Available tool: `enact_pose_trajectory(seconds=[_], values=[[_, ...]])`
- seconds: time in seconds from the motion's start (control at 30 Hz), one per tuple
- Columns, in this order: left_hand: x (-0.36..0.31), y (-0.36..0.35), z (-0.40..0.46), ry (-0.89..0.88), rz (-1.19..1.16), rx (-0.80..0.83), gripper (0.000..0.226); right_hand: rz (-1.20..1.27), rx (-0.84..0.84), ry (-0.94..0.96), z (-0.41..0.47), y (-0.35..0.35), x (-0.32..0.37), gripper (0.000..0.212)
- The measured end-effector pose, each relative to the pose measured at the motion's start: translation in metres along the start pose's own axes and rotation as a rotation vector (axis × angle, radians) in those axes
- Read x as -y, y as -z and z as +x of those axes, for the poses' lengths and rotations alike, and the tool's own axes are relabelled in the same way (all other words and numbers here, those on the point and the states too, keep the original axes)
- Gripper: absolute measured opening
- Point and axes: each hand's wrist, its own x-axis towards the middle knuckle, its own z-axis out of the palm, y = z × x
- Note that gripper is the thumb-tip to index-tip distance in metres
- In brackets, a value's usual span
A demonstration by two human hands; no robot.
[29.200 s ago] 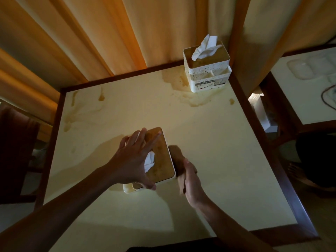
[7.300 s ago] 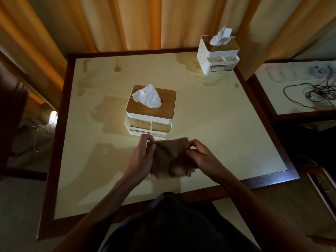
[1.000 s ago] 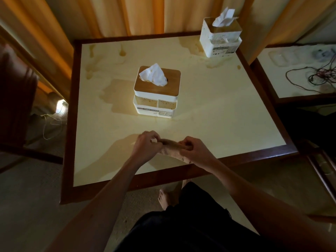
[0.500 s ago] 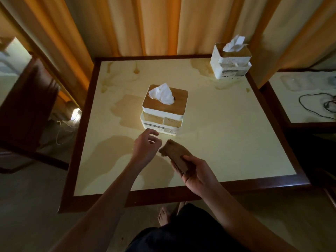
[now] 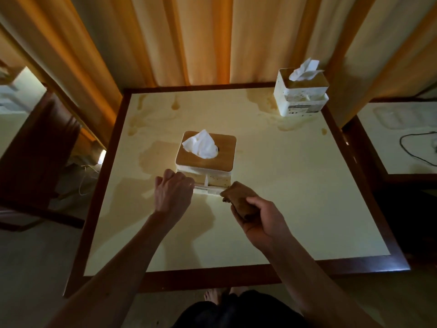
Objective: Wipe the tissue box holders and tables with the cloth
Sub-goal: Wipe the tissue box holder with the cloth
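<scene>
Stained cream table (image 5: 272, 209), dark wood border. Brown cloth (image 5: 238, 197) gripped in right hand (image 5: 262, 221), touching near tissue box holder (image 5: 205, 159) at its front edge. Left hand (image 5: 172, 192) curled at its front-left corner; grip unclear. Second holder (image 5: 300, 93) far-right corner.

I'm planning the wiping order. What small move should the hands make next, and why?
Probably press the folded brown cloth, gripped by the right hand, against the near front of the wooden-lidded white tissue box holder. The cloth's tip sits by that face, and the left hand is at its near left corner.
</scene>
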Motion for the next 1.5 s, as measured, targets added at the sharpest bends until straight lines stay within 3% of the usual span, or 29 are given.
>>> enact_pose_trajectory(seconds=[0.1,0.27,0.37,0.47,0.5,0.6,0.67,0.73,0.8,0.9,1.0,1.07,1.2,1.4,1.5], values=[[-0.019,-0.002,-0.011,-0.039,0.021,-0.029,0.015,-0.093,-0.038,0.052,-0.001,0.0,0.011,0.017],[-0.067,0.007,-0.03,-0.017,-0.139,0.028,0.017,-0.285,-0.043,0.155,0.004,-0.001,0.034,0.024],[-0.095,0.02,-0.042,-0.06,-0.24,0.166,0.034,-0.37,-0.047,0.206,0.005,-0.002,0.049,0.016],[-0.112,0.037,-0.049,-0.006,-0.386,0.314,0.038,-0.644,-0.019,0.333,0.001,-0.002,0.061,0.01],[-0.114,0.045,-0.048,-0.021,-0.429,0.262,0.034,-0.721,-0.012,0.383,0.0,-0.002,0.064,0.011],[-0.102,0.061,-0.028,-0.063,-0.454,-0.118,0.028,-0.822,0.062,0.454,-0.003,-0.005,0.072,0.016],[-0.083,0.065,-0.005,0.004,-0.406,-0.188,0.04,-0.828,0.102,0.454,-0.005,-0.007,0.074,0.024],[-0.067,0.061,0.014,0.162,-0.309,-0.01,0.081,-0.793,0.063,0.432,-0.004,-0.01,0.073,0.038],[-0.06,0.053,0.026,0.258,-0.258,0.231,0.117,-0.778,0.036,0.415,-0.001,-0.014,0.068,0.031],[-0.062,0.041,0.035,0.274,-0.223,0.443,0.14,-0.78,0.022,0.347,0.008,-0.021,0.062,0.019],[-0.07,0.035,0.039,0.282,-0.178,0.51,0.139,-0.79,0.032,0.182,0.019,-0.031,0.058,0.015],[-0.075,0.033,0.037,0.269,-0.15,0.468,0.128,-0.808,0.048,0.06,0.026,-0.038,0.055,0.019],[-0.073,0.027,0.027,0.229,-0.135,0.379,0.129,-0.743,0.038,-0.171,0.036,-0.054,0.057,0.025],[-0.087,0.023,0.005,0.309,-0.083,0.294,0.119,-0.757,-0.065,-0.281,0.047,-0.07,0.061,0.05],[-0.09,0.021,0.001,0.361,-0.087,0.257,0.116,-0.778,-0.102,-0.307,0.047,-0.072,0.066,0.05]])
